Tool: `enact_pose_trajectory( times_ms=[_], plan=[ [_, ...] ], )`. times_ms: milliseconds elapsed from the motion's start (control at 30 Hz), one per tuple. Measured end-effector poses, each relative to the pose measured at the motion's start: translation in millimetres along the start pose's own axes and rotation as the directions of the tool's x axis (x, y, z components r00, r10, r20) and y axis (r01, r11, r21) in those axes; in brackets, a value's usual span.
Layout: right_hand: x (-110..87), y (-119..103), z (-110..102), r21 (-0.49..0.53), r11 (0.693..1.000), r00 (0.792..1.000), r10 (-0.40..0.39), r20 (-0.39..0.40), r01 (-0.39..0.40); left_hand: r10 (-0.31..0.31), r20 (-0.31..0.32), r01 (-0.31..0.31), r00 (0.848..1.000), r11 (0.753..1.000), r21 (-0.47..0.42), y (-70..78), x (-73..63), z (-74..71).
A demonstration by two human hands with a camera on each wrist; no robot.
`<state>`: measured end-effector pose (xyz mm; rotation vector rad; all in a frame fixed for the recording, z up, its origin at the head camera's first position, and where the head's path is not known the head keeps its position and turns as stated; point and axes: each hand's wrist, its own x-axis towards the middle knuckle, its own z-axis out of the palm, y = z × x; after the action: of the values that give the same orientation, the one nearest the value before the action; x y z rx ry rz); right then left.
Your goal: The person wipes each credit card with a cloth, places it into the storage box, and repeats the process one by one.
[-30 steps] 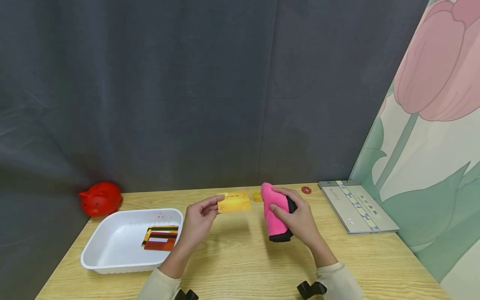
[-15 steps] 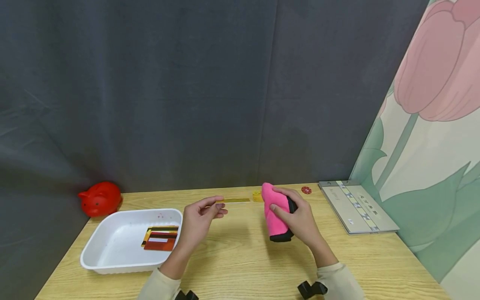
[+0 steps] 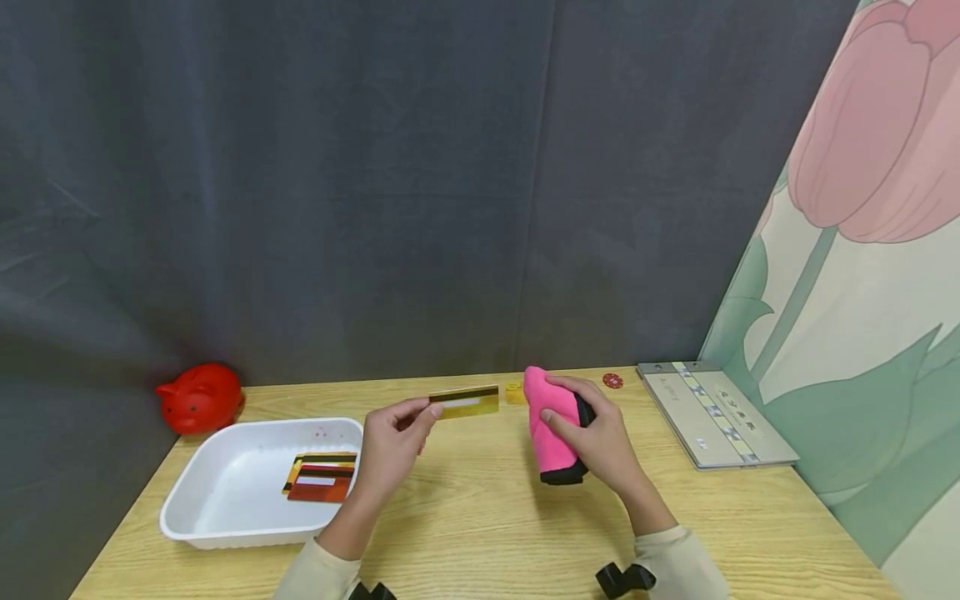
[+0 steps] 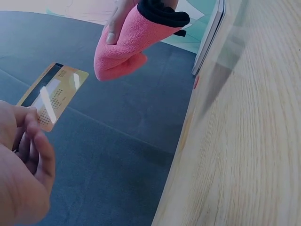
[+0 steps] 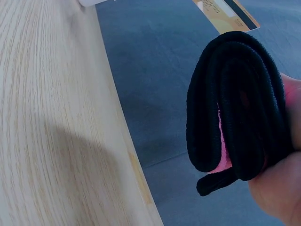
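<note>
My left hand (image 3: 393,442) pinches a gold bank card (image 3: 472,403) by its left end, above the table. The card's back faces me, with its dark stripe and pale signature strip showing; in the left wrist view the card (image 4: 56,94) catches bright reflections. In my right hand (image 3: 596,429) is a folded pink cloth (image 3: 547,417) with black edging, gripped between thumb and fingers. The right wrist view shows the cloth's rolled black edge (image 5: 202,108) and a small black loop hanging from it. A gap separates card and cloth.
A white tray (image 3: 176,512) at the left holds several cards (image 3: 322,483). Behind it sits a red piggy bank (image 3: 202,398). Toward the back lie a small yellow piece (image 3: 514,393) and a red poker chip (image 3: 612,380). A grey binder (image 3: 716,417) lies at the right.
The left hand has turned the card over, from its gold front through edge-on to its striped back. The right hand and cloth have stayed nearly still.
</note>
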<state>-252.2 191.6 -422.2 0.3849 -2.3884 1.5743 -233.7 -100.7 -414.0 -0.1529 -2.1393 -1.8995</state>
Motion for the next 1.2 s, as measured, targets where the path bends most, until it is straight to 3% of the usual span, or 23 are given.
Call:
enact_pose_trajectory(
  times_ms=[100, 233, 333, 600, 867, 1200],
  plan=[
    [0.1, -0.6, -0.2, 0.004, 1.000, 1.000, 0.003, 0.000, -0.003, 0.038, -0.018, -0.037, 0.999, 0.998, 0.043, -0.7, -0.2, -0.7],
    [0.4, -0.3, -0.2, 0.006, 1.000, 1.000, -0.002, 0.004, 0.002, -0.004, -0.028, 0.005, 1.000, 0.999, 0.046, 0.2, 0.2, -1.4],
    [0.6, 0.6, 0.2, 0.006, 1.000, 1.000, -0.007, 0.008, 0.007, -0.033, -0.027, 0.033, 0.999, 0.999, 0.003, 1.6, 0.7, -1.1],
    [0.5, 0.8, 0.3, 0.005, 1.000, 1.000, -0.017, 0.006, 0.017, 0.014, -0.001, -0.014, 1.000, 0.994, -0.106, 1.6, 2.6, -1.5],
    [-0.1, 1.3, 0.3, 0.014, 1.000, 1.000, -0.005, 0.008, 0.005, 0.040, 0.073, -0.036, 0.997, 0.997, -0.062, -1.0, 3.4, -0.7],
    [-0.4, 3.4, 1.4, 0.014, 1.000, 1.000, -0.007, 0.009, 0.007, -0.007, 0.097, 0.003, 0.995, 0.999, 0.044, -8.1, 0.8, 2.1]
  ],
)
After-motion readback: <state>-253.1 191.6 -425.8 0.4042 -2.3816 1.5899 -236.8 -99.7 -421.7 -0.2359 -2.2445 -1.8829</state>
